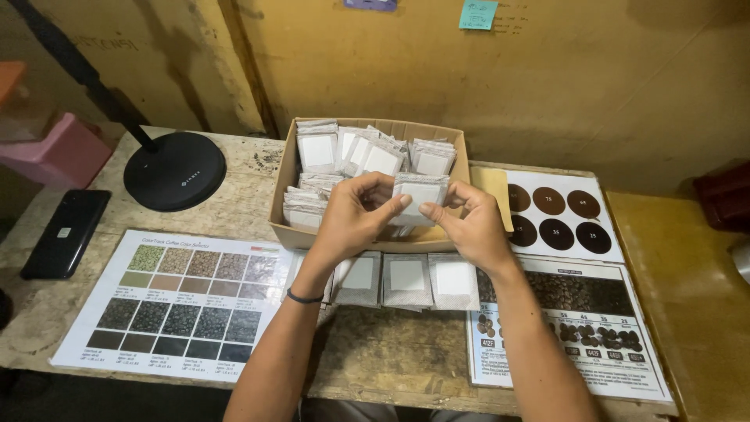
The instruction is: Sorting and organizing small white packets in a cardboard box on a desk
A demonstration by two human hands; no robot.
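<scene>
A small clear packet with a white label [419, 194] is held up over the front of an open cardboard box [287, 168]. My left hand [355, 212] pinches its left side and my right hand [467, 223] pinches its right side. The box is filled with several more such packets [367, 152], standing in rows. Three packets [407, 279] lie flat in a row on the table just in front of the box, under my wrists.
A colour chart sheet of bean samples [180, 305] lies at left, another chart with dark circles [556, 217] at right. A black round lamp base [174, 169] and a black phone [66, 231] sit at far left. Pink block [58, 148] beyond.
</scene>
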